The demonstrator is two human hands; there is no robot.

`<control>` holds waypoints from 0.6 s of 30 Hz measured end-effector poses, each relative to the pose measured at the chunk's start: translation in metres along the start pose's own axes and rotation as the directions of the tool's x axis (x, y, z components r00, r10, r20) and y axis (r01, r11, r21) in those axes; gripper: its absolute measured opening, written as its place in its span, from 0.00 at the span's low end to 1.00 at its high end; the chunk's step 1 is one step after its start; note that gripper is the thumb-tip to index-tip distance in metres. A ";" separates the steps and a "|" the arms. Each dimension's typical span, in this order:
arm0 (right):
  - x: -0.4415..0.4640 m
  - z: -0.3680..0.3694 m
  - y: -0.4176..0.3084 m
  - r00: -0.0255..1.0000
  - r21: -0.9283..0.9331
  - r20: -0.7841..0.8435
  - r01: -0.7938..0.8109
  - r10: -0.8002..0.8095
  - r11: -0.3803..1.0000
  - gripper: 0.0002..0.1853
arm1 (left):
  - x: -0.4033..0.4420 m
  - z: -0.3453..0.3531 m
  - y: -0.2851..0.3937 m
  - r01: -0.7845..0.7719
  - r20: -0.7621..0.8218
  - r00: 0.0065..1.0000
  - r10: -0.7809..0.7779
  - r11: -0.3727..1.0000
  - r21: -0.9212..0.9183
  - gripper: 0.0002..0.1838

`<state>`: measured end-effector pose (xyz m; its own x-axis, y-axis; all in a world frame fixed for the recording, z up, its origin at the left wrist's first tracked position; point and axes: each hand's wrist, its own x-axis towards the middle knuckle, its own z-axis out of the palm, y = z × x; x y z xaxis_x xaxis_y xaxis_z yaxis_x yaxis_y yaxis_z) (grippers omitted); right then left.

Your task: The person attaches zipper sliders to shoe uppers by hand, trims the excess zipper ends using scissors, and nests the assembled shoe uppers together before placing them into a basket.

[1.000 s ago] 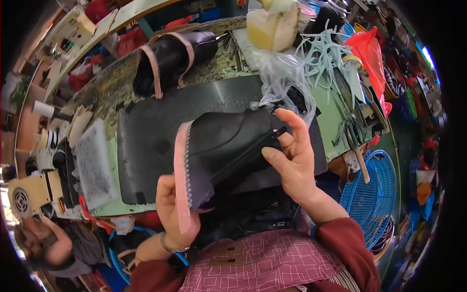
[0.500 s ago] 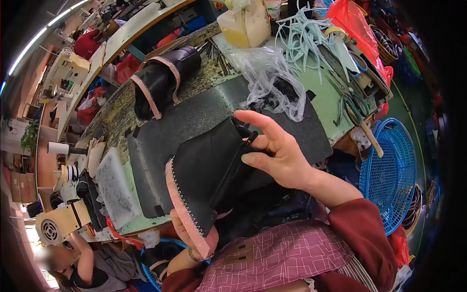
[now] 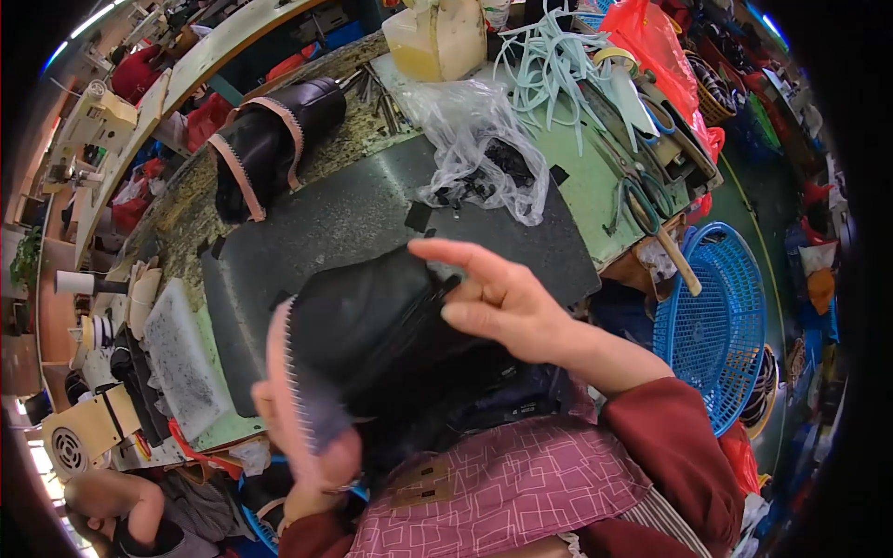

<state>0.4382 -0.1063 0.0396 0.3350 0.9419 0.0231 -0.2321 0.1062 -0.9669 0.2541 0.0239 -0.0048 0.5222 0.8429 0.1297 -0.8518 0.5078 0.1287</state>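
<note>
A black leather boot upper (image 3: 372, 307) with a pink, zigzag-stitched edge is held between my hands, tilted above the dark work mat (image 3: 307, 219). My right hand (image 3: 507, 302) pinches its narrower end near what looks like a zipper, with the index finger stretched along the top. At the pink-edged end, my left hand (image 3: 321, 460) grips the lower corner; it is blurred, and the edge covers some of its fingers. More black uppers (image 3: 270, 139) with pink edges lie at the back left of the bench.
On the bench are a clear plastic bag (image 3: 493, 139), pale blue strips (image 3: 558, 60), scissors (image 3: 637, 191) and a yellowish jug (image 3: 433, 42). A blue basket (image 3: 712, 325) stands at the right. Another person (image 3: 139, 502) sits at lower left, beside a sewing machine (image 3: 84, 432).
The boot upper and both hands have shifted left in view, and the pink-edged end has swung with the left hand. The whole scene has also slid left as my head turned.
</note>
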 end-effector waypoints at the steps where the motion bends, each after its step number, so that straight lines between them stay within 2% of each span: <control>1: -0.012 0.003 0.004 0.998 -0.162 0.027 0.067 -0.063 0.985 0.27 | 0.011 0.020 0.017 -0.069 0.133 0.991 -0.007 0.832 0.551 0.08; 2: -0.024 -0.001 0.004 0.984 -0.262 0.166 0.101 -0.058 0.960 0.19 | 0.019 0.042 0.029 -0.182 0.236 0.967 -0.097 0.385 0.905 0.16; 3: -0.032 -0.010 0.002 0.972 -0.452 0.198 0.206 -0.127 0.868 0.14 | 0.018 0.042 0.024 -0.163 0.217 0.972 -0.088 0.406 0.899 0.16; 4: -0.038 -0.022 0.000 0.949 -0.610 0.256 0.308 -0.187 0.730 0.10 | 0.018 0.041 0.020 -0.069 0.134 0.973 -0.190 0.311 0.948 0.11; 5: -0.043 -0.036 -0.004 0.963 -0.806 0.027 0.179 -0.267 0.564 0.07 | 0.020 0.040 0.015 0.017 0.041 0.959 -0.282 0.202 0.979 0.07; 6: -0.042 -0.063 0.007 0.864 -0.910 -0.143 0.076 -0.482 0.407 0.08 | 0.018 0.045 -0.007 -0.018 0.028 0.951 -0.307 0.034 0.999 0.04; 7: -0.044 -0.093 0.005 0.783 -0.909 -0.368 -0.190 -0.502 0.370 0.10 | 0.015 0.034 -0.013 0.098 -0.090 0.903 -0.419 -0.003 0.995 0.02; 8: -0.050 -0.136 0.013 0.700 -0.907 -0.419 -0.360 -0.578 0.220 0.12 | 0.017 0.022 -0.023 0.127 -0.120 0.879 -0.461 -0.015 0.992 0.02; 9: -0.062 -0.173 0.015 0.680 -0.855 -0.485 -0.501 -0.550 0.134 0.18 | 0.019 0.013 -0.028 0.266 -0.205 0.823 -0.530 0.041 0.963 0.03; 10: -0.079 -0.209 0.025 0.660 -0.790 -0.570 -0.604 -0.489 0.106 0.20 | 0.023 0.007 -0.030 0.403 -0.278 0.757 -0.591 0.089 0.911 0.04; 11: -0.092 -0.243 0.035 0.631 -0.718 -0.649 -0.693 -0.425 0.067 0.22 | 0.028 0.011 -0.030 0.473 -0.316 0.695 -0.646 0.078 0.878 0.06; 13: -0.109 -0.286 0.045 0.738 -0.738 -0.658 -0.590 -0.153 0.329 0.26 | 0.038 0.007 -0.023 0.546 -0.350 0.572 -0.742 0.026 0.838 0.12; 14: -0.113 -0.297 0.045 0.713 -0.697 -0.691 -0.615 -0.116 0.369 0.26 | 0.039 0.006 -0.019 0.571 -0.377 0.588 -0.715 0.037 0.820 0.12; 15: -0.114 -0.300 0.045 0.686 -0.653 -0.723 -0.641 -0.081 0.404 0.25 | 0.041 0.010 -0.018 0.511 -0.368 0.537 -0.759 -0.054 0.858 0.13; 16: -0.111 -0.285 0.039 0.662 -0.692 -0.722 -0.684 -0.203 0.232 0.24 | 0.041 0.011 -0.017 0.435 -0.360 0.481 -0.800 -0.139 0.890 0.15; 17: -0.108 -0.263 0.028 0.644 -0.696 -0.690 -0.716 -0.330 0.056 0.22 | 0.038 0.009 -0.017 0.418 -0.324 0.524 -0.788 -0.094 0.904 0.17; 18: -0.110 -0.252 0.022 0.628 -0.718 -0.676 -0.678 -0.386 0.153 0.22 | 0.035 0.009 -0.017 0.437 -0.335 0.542 -0.770 -0.082 0.896 0.17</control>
<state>0.6265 -0.2879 -0.0479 0.9170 0.3357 0.2155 0.3932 -0.8517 -0.3464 0.2875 0.0430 0.0067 0.9251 0.1255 -0.3583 0.3361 0.1678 0.9267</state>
